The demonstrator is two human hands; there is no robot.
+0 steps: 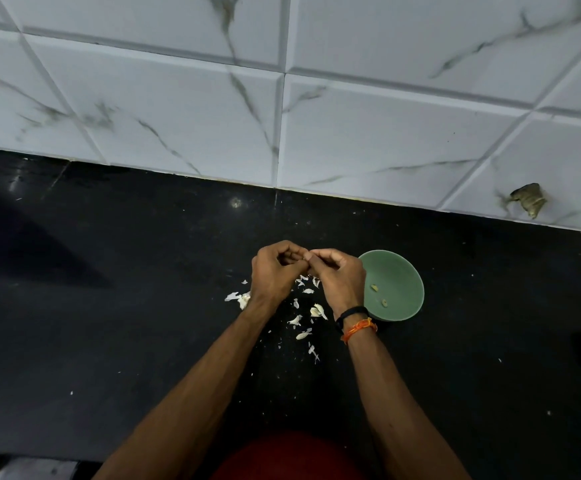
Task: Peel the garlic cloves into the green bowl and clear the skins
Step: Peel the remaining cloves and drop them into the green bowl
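My left hand [275, 271] and my right hand [337, 275] meet fingertip to fingertip above the black counter, pinching a small garlic clove between them; the clove itself is almost wholly hidden by the fingers. The green bowl [405, 271] sits just right of my right hand, with two peeled cloves [379, 294] lying inside. White garlic skins [308, 317] lie scattered on the counter under and between my wrists. A larger unpeeled piece of garlic [244, 300] rests by my left wrist.
The black counter [109, 306] runs back to a white marble-patterned tiled wall [282, 116], which has a broken hole [528, 202] at the right. Small white flecks dot the counter. A red garment [289, 455] shows at the bottom edge.
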